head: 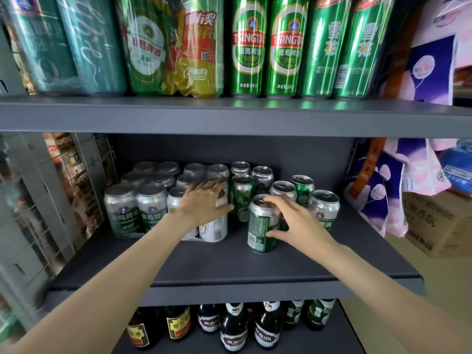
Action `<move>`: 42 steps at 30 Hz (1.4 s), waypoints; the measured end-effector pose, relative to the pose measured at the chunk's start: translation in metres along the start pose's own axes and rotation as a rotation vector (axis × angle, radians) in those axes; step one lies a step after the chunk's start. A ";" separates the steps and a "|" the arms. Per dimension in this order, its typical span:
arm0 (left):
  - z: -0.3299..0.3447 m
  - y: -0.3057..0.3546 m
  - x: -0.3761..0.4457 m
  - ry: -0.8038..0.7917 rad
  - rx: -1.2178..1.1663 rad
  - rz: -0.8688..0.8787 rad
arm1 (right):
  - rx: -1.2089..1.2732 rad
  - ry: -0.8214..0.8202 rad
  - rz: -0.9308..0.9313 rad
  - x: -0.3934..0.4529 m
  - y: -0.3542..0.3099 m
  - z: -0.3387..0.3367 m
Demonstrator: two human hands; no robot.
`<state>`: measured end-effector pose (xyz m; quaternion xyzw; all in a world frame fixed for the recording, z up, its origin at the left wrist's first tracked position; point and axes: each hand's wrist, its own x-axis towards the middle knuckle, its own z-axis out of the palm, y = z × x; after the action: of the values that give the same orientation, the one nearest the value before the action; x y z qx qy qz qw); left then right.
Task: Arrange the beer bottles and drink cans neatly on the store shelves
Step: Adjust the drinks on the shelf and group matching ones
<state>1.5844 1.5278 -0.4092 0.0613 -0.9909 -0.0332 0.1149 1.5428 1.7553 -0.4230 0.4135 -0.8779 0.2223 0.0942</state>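
Observation:
On the middle shelf point(229, 261) my right hand point(291, 221) grips a green can point(259, 226) that stands upright near the front, fingers over its top and thumb on its side. My left hand point(204, 203) lies with spread fingers on a white can point(214, 226), part of a shrink-wrapped pack of white cans point(178, 200). To the left stands a wrapped pack of silver-green cans point(138, 210). Behind and to the right of the held can stand several loose green and silver cans point(324, 205).
The top shelf point(229, 116) holds tall green Tsingtao cans point(247, 47) and wrapped packs point(173, 47). Dark beer bottles point(235, 328) line the bottom shelf. A cardboard box point(439, 226) and pink-purple packages point(383, 190) sit to the right. The front half of the middle shelf is bare.

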 end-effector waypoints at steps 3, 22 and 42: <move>-0.004 -0.003 -0.005 -0.059 0.042 0.042 | 0.011 0.005 -0.027 0.014 -0.014 0.013; 0.000 -0.004 -0.008 -0.069 0.042 0.032 | -0.123 0.025 -0.080 0.061 -0.014 0.005; 0.009 0.016 -0.007 0.055 0.026 -0.084 | 0.121 -0.127 0.018 0.113 0.016 -0.009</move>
<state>1.5869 1.5454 -0.4181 0.1053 -0.9843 -0.0236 0.1396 1.4576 1.6912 -0.3804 0.4239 -0.8707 0.2490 0.0115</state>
